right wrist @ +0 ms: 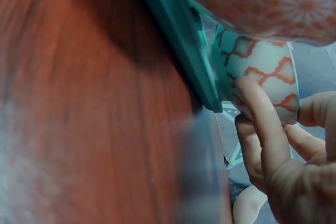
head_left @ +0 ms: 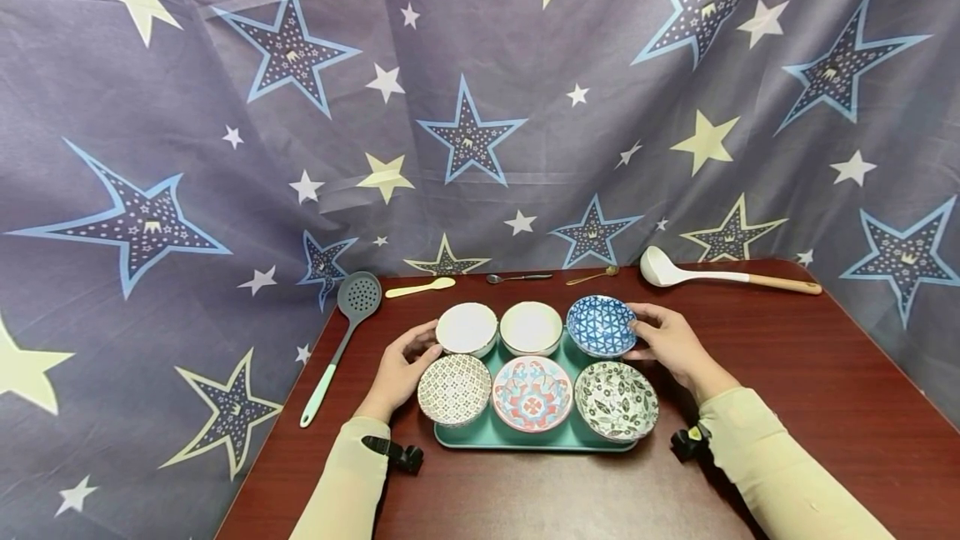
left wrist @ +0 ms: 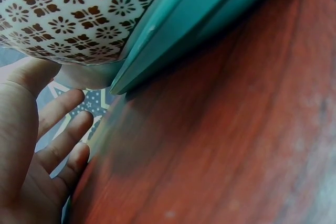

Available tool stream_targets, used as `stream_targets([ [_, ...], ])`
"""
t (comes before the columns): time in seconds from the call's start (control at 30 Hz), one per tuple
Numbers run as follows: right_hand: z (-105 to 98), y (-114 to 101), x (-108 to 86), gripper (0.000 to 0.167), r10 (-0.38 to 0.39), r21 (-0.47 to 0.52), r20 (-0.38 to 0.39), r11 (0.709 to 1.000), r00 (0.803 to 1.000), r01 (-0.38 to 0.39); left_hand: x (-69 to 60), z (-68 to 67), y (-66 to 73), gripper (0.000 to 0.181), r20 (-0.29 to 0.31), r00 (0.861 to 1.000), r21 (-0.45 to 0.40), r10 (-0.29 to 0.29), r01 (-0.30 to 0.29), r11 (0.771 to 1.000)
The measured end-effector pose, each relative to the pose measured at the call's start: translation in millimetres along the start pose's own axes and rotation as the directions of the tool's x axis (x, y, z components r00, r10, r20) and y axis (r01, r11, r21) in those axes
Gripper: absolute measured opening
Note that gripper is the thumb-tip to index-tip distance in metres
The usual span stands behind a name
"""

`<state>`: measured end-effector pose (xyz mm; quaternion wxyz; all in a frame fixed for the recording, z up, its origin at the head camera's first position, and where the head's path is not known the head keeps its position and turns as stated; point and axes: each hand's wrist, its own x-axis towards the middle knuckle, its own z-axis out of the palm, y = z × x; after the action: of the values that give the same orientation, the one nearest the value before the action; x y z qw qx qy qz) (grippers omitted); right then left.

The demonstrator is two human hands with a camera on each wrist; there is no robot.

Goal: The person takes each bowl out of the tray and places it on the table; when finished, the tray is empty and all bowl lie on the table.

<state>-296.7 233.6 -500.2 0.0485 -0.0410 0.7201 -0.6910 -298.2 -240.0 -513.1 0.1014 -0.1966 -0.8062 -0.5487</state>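
Observation:
At the tray's back left, my left hand point(head_left: 401, 365) has its thumb and forefinger against the side of a white bowl point(head_left: 467, 327). Its other fingers point(left wrist: 65, 135) stand loosely spread beside the tray, holding nothing. My right hand point(head_left: 670, 346) pinches the blue-patterned bowl point(head_left: 602, 326) at the back right, thumb at the rim and fingers outside. That bowl's outer wall point(right wrist: 262, 66) shows an orange lattice. A cream bowl point(head_left: 531, 327) sits between them. In the front row are a brown-patterned bowl point(head_left: 454, 390), a red-and-blue flowered bowl point(head_left: 532, 394) and a leaf-patterned bowl point(head_left: 617, 400).
The teal tray point(head_left: 532, 440) under the bowls lies on a dark red wooden table point(head_left: 810, 407). A slotted skimmer point(head_left: 348, 332) lies left, a white ladle point(head_left: 720, 275) at back right. Small spoons, including a yellow one point(head_left: 420, 287), line the back edge before a starry curtain point(head_left: 480, 40).

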Motion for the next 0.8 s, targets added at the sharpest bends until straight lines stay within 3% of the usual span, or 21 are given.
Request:
stream_targets([
  [0.8, -27, -14, -3.5, 0.048, -0.056, 0.049, -0.047, 0.997, 0.997, 0.059, 1.0, 1.4, -6.8, 0.046, -0.006, 1.0, -0.011, 0.003, -0.003, 1.0],
])
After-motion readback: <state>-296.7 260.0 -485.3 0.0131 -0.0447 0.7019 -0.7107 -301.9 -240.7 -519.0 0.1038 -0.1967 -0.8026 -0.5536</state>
